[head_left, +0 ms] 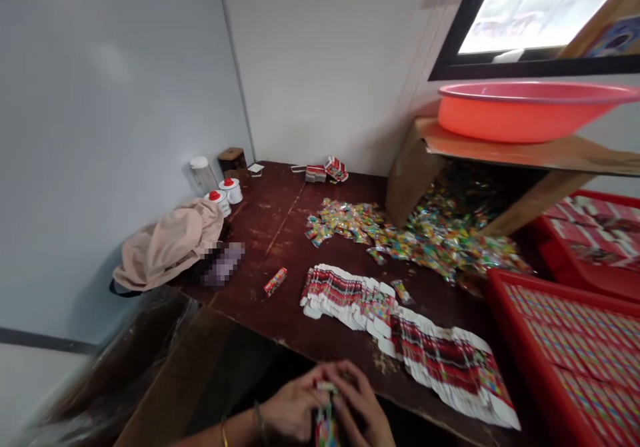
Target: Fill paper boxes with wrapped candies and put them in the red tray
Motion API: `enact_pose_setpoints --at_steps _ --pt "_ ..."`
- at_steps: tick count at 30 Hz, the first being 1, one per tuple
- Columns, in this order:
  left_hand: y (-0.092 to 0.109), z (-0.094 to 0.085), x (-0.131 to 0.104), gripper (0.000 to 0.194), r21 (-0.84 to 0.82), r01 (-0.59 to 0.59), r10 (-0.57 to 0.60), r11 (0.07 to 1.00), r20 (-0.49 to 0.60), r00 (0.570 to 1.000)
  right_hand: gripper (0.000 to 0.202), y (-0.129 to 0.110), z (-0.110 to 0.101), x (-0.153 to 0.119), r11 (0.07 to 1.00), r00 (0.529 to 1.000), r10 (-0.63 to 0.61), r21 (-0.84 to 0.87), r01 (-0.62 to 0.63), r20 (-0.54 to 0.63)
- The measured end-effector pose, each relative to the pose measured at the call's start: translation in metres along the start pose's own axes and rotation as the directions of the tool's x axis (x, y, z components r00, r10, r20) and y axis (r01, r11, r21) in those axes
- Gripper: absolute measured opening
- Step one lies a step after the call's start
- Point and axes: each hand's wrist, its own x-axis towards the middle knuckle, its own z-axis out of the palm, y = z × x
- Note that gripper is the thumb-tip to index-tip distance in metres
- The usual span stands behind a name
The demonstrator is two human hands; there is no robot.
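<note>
Both hands meet at the bottom centre, just off the front edge of the brown table. My left hand (295, 404) is closed around a small colourful box (326, 428), with bangles on its wrist. My right hand (363, 407) grips the same box from the other side, its fingers curled over the top end. The fingers hide part of the box and what is at its opening. Beyond them on the table lie fanned rows of flat red and white cartons (345, 294). A single filled box (275, 282) rests to the left of the rows.
Wrapped candies (450, 250) spill from a cardboard box (410, 167) topped by a pink basin (525, 114). A red tray (520, 340) of packed boxes stands right. At left are a pink cloth bag (170, 240), lidded mugs (231, 192) and a jar (203, 175).
</note>
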Motion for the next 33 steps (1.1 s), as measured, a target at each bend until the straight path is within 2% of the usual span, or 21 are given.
enact_pose_setpoints --at_steps 1,3,4,5,6,7,8,9,10,11,13,16,18,20,23,25,27,30,32,33 --pt "0.011 -0.002 0.014 0.050 -0.104 -0.075 0.071 0.992 -0.046 0.996 0.037 -0.005 0.000 0.004 0.999 0.998 0.000 0.037 0.003 -0.070" --pt "0.034 -0.004 0.035 0.044 -0.074 -0.269 0.250 0.960 -0.198 0.948 0.051 -0.017 -0.004 0.017 0.993 0.985 0.012 0.117 0.009 -0.174" --pt "0.046 -0.004 0.041 0.037 0.038 -0.337 0.335 0.941 -0.257 0.906 0.054 -0.024 -0.010 0.026 0.991 0.984 0.014 0.130 0.010 -0.177" --pt "0.057 -0.006 0.045 0.031 0.176 -0.377 0.413 0.909 -0.283 0.866 0.052 -0.030 -0.020 0.036 0.994 0.990 0.005 0.112 0.011 -0.144" --pt "0.066 -0.008 0.048 0.029 0.290 -0.384 0.461 0.877 -0.275 0.844 0.045 -0.035 -0.034 0.049 0.999 0.996 -0.008 0.041 0.012 -0.094" --pt "0.074 -0.011 0.050 0.034 0.372 -0.357 0.463 0.857 -0.252 0.850 0.036 -0.038 -0.052 0.062 0.998 0.999 -0.014 -0.061 0.011 -0.051" --pt "0.079 -0.015 0.052 0.041 0.416 -0.312 0.427 0.855 -0.220 0.877 0.028 -0.040 -0.072 0.078 0.983 1.000 -0.008 -0.185 0.004 -0.023" --pt "0.082 -0.018 0.054 0.048 0.417 -0.254 0.358 0.873 -0.194 0.913 0.023 -0.039 -0.094 0.094 0.943 0.997 -0.003 -0.331 -0.023 -0.079" --pt "0.082 -0.021 0.057 0.054 0.379 -0.187 0.269 0.906 -0.178 0.946 0.022 -0.035 -0.116 0.110 0.922 0.990 0.001 -0.383 -0.055 -0.139" --pt "0.081 -0.023 0.060 0.057 0.308 -0.127 0.185 0.943 -0.169 0.968 0.021 -0.030 -0.136 0.126 0.905 0.982 0.010 -0.417 -0.089 -0.188" --pt "0.076 -0.022 0.067 0.056 0.107 -0.063 0.082 0.992 -0.182 0.980 0.022 -0.015 -0.169 0.153 0.868 0.962 0.041 -0.467 -0.168 -0.269" --pt "0.068 -0.017 0.075 0.048 -0.087 -0.088 0.067 0.992 -0.223 0.972 0.019 0.003 -0.192 0.174 0.838 0.938 0.074 -0.489 -0.243 -0.338" --pt "0.064 -0.015 0.077 0.044 -0.057 -0.091 0.076 0.994 -0.225 0.971 0.014 0.005 -0.190 0.175 0.839 0.931 0.087 -0.477 -0.260 -0.355" --pt "0.062 -0.015 0.077 0.044 0.034 -0.077 0.082 0.996 -0.221 0.972 0.012 -0.002 -0.180 0.166 0.860 0.936 0.098 -0.446 -0.250 -0.337" --pt "0.060 -0.016 0.076 0.047 0.145 -0.063 0.095 0.987 -0.225 0.970 0.020 -0.025 -0.152 0.143 0.951 0.990 0.075 -0.290 -0.108 -0.121" --pt "0.057 -0.014 0.078 0.049 0.202 -0.050 0.087 0.978 -0.176 0.981 0.019 -0.042 -0.132 0.129 0.979 1.000 -0.010 -0.203 0.009 -0.008" --pt "0.051 -0.009 0.080 0.050 0.253 -0.041 0.064 0.967 -0.084 0.994 0.014 -0.054 -0.117 0.119 0.965 0.997 -0.076 -0.251 0.073 -0.003" --pt "0.041 0.000 0.082 0.052 0.291 -0.035 0.031 0.956 0.021 0.999 0.008 -0.062 -0.104 0.107 0.940 0.996 -0.080 -0.329 0.088 0.037" --pt "0.035 0.003 0.080 0.053 0.288 -0.014 0.004 0.957 0.035 0.999 0.015 -0.063 -0.100 0.097 0.959 0.994 -0.053 -0.274 0.078 0.097" --pt "0.033 0.003 0.079 0.053 0.283 -0.003 -0.005 0.959 0.027 1.000 0.020 -0.063 -0.098 0.092 0.969 0.995 -0.050 -0.237 0.070 0.092"
